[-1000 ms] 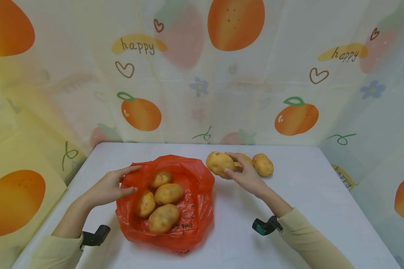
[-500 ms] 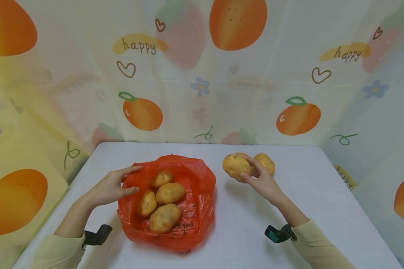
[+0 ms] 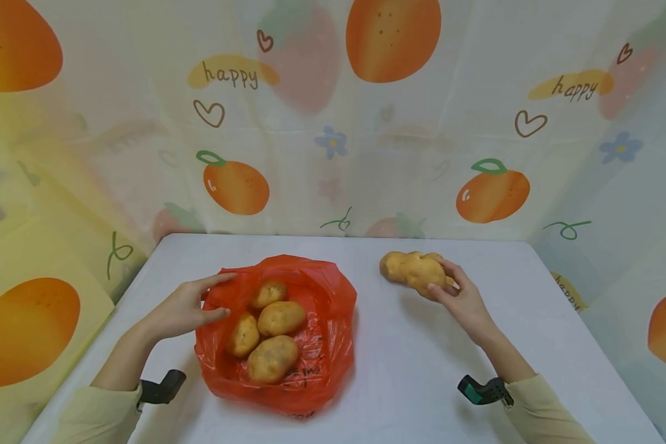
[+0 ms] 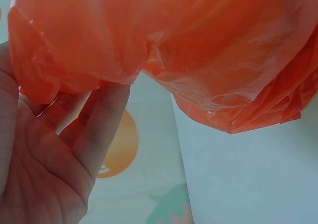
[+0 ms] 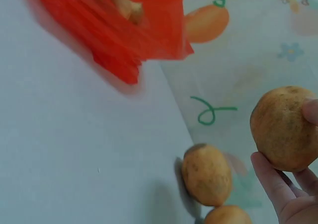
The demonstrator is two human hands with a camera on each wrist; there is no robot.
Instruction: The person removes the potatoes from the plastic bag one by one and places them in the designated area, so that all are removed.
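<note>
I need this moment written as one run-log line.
left hand: holds red bag at rim; right hand: holds potato above table; in bag: four potatoes visible; on table: two potatoes

1. Head: from above, looking forward and down across the table (image 3: 399, 370) to the printed backdrop (image 3: 388, 135); the widest view.
2. Left wrist: close beside the left fingers (image 4: 107, 117), facing the red bag (image 4: 79, 30).
3. Right wrist: near the right fingers (image 5: 273, 184), tilted, looking past them toward the printed backdrop.
4. All three views share red bag, table and printed backdrop.
</note>
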